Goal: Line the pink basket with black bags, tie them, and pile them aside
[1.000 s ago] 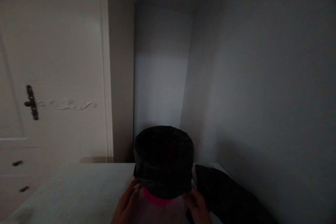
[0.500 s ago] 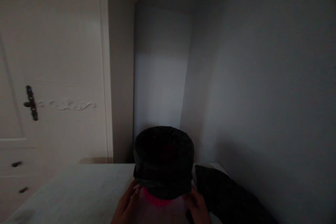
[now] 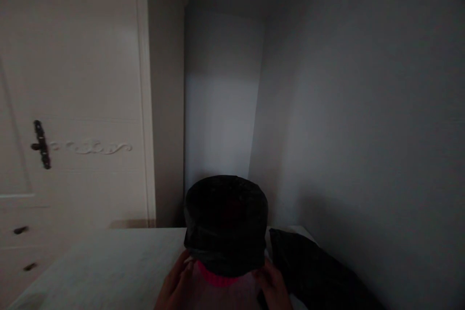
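A black plastic bag [image 3: 225, 247] is spread open and folded down over the top of a bin with a bright pink rim [image 3: 218, 281]. Below that rim the bin's paler pink wall [image 3: 221, 298] shows dimly. My left hand [image 3: 176, 281] grips the hanging edge of the bag on the left side, fingers closed. On the right side my right hand [image 3: 271, 285] pinches the same edge, its fingertips partly covered by the bag. The inside of the bag is too dark to make out.
A pale table top [image 3: 119, 256] lies under the bin. More black plastic [image 3: 319, 266] is heaped at the right, by the grey wall [image 3: 363, 131]. Behind on the left stands a white wardrobe [image 3: 90, 58] with dark handles.
The view has shifted very slightly. Both hands and the bag stay in nearly the same place on the bin.
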Available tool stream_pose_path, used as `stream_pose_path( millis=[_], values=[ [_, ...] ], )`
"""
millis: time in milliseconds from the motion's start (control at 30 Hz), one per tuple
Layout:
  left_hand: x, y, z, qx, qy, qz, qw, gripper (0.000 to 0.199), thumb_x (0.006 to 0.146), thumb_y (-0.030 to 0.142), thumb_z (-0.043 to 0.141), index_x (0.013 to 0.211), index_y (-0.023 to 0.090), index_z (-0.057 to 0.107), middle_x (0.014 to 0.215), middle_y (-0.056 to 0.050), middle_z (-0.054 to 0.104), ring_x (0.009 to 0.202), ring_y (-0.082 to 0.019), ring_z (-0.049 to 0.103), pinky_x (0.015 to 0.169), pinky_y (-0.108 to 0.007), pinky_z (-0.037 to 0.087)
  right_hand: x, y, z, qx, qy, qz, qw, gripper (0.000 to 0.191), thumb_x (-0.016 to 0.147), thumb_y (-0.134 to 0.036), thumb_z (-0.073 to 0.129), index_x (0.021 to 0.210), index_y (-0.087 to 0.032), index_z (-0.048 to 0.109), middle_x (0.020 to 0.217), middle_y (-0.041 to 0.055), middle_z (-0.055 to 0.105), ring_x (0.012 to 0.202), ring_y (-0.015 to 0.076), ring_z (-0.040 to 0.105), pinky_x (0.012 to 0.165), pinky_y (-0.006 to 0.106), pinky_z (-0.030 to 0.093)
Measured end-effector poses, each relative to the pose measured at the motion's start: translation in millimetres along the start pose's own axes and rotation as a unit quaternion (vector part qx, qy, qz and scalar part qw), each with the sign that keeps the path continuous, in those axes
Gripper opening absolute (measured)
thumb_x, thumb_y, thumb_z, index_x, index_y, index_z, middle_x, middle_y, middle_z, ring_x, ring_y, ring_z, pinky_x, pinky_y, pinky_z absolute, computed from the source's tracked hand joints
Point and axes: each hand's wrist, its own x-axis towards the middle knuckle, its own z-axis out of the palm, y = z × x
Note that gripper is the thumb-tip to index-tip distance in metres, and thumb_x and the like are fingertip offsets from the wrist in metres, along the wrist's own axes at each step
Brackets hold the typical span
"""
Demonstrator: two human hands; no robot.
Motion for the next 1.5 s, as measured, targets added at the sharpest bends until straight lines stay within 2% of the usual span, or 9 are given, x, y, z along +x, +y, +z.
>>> stream_pose_path(
  millis=[200, 467, 567, 733, 867, 1000, 1133, 1367, 1500],
  values=[
    [0, 1, 2.5, -0.018, 0.014, -0.023, 0.999, 0.075, 0.082, 0.075, 0.065, 0.139, 0.026, 0.066, 0.150, -0.007, 0.065, 0.144, -0.040, 0.052, 0.114, -0.050, 0.051, 2, 1, 3, 0.009, -0.003, -0.011, 1.000, 0.072, 0.050, -0.081, 0.084, 0.093, -0.024, 0.086, 0.110, 0.0141, 0.082, 0.114, 0.0411, 0.071, 0.101, 0.046, 0.057],
    [-2, 10, 1.8, -0.018, -0.002, -0.032, 0.999, 0.081, 0.076, 0.081, 0.067, 0.138, 0.028, 0.067, 0.145, -0.009, 0.068, 0.139, -0.042, 0.057, 0.110, -0.053, 0.054, 3, 6, 1, 0.002, 0.006, 0.005, 1.000, 0.072, 0.050, -0.079, 0.085, 0.093, -0.022, 0.085, 0.110, 0.0142, 0.082, 0.114, 0.0423, 0.071, 0.101, 0.050, 0.056],
    [-1, 8, 2.7, -0.024, 0.006, -0.043, 0.999, 0.084, 0.074, 0.082, 0.068, 0.138, 0.027, 0.068, 0.142, -0.010, 0.071, 0.137, -0.042, 0.060, 0.108, -0.052, 0.055, 2, 6, 1, 0.002, 0.007, 0.005, 1.000, 0.070, 0.051, -0.079, 0.085, 0.093, -0.024, 0.086, 0.111, 0.0124, 0.082, 0.115, 0.0411, 0.071, 0.101, 0.048, 0.056],
    [0, 11, 4.9, -0.017, -0.009, -0.028, 0.999, 0.078, 0.078, 0.077, 0.068, 0.137, 0.026, 0.066, 0.139, -0.011, 0.073, 0.137, -0.039, 0.060, 0.107, -0.047, 0.056, -1, 4, 2, -0.010, 0.013, 0.012, 1.000, 0.070, 0.052, -0.079, 0.084, 0.095, -0.024, 0.086, 0.115, 0.0110, 0.082, 0.118, 0.0395, 0.070, 0.104, 0.043, 0.055],
    [-2, 12, 5.9, -0.014, -0.011, -0.023, 1.000, 0.077, 0.082, 0.074, 0.066, 0.140, 0.025, 0.063, 0.139, -0.011, 0.072, 0.137, -0.038, 0.060, 0.109, -0.046, 0.055, -2, 5, 5, -0.015, 0.032, 0.008, 0.999, 0.068, 0.059, -0.078, 0.080, 0.100, -0.023, 0.086, 0.119, 0.0118, 0.081, 0.120, 0.0386, 0.070, 0.105, 0.042, 0.055],
    [-1, 8, 5.0, -0.024, -0.003, -0.041, 0.999, 0.079, 0.081, 0.076, 0.065, 0.142, 0.026, 0.062, 0.143, -0.010, 0.070, 0.136, -0.038, 0.061, 0.107, -0.046, 0.056, 0, 2, 3, -0.016, -0.010, 0.001, 1.000, 0.063, 0.060, -0.071, 0.083, 0.101, -0.023, 0.087, 0.115, 0.0119, 0.082, 0.117, 0.0398, 0.071, 0.102, 0.042, 0.057],
    [0, 7, 3.0, -0.017, 0.002, -0.040, 0.999, 0.080, 0.078, 0.078, 0.067, 0.139, 0.026, 0.064, 0.142, -0.009, 0.071, 0.136, -0.039, 0.061, 0.108, -0.048, 0.056, 2, -1, 2, -0.006, -0.028, -0.009, 1.000, 0.059, 0.062, -0.068, 0.083, 0.103, -0.025, 0.087, 0.119, 0.0114, 0.081, 0.119, 0.0411, 0.070, 0.105, 0.045, 0.055],
    [1, 7, 4.0, -0.014, 0.003, -0.031, 0.999, 0.083, 0.075, 0.082, 0.066, 0.137, 0.026, 0.066, 0.137, -0.010, 0.074, 0.129, -0.040, 0.066, 0.103, -0.049, 0.059, 4, 9, 2, -0.012, -0.020, -0.002, 1.000, 0.069, 0.059, -0.075, 0.081, 0.103, -0.023, 0.086, 0.114, 0.0144, 0.081, 0.115, 0.0408, 0.071, 0.102, 0.045, 0.056],
    [0, 10, 5.1, 0.012, 0.008, -0.036, 0.999, 0.085, 0.074, 0.083, 0.065, 0.136, 0.026, 0.067, 0.136, -0.011, 0.074, 0.132, -0.040, 0.064, 0.104, -0.048, 0.058, 5, 16, 0, -0.019, 0.011, -0.002, 1.000, 0.072, 0.053, -0.076, 0.085, 0.099, -0.020, 0.086, 0.114, 0.0157, 0.081, 0.114, 0.0415, 0.071, 0.099, 0.047, 0.057]
  ],
)
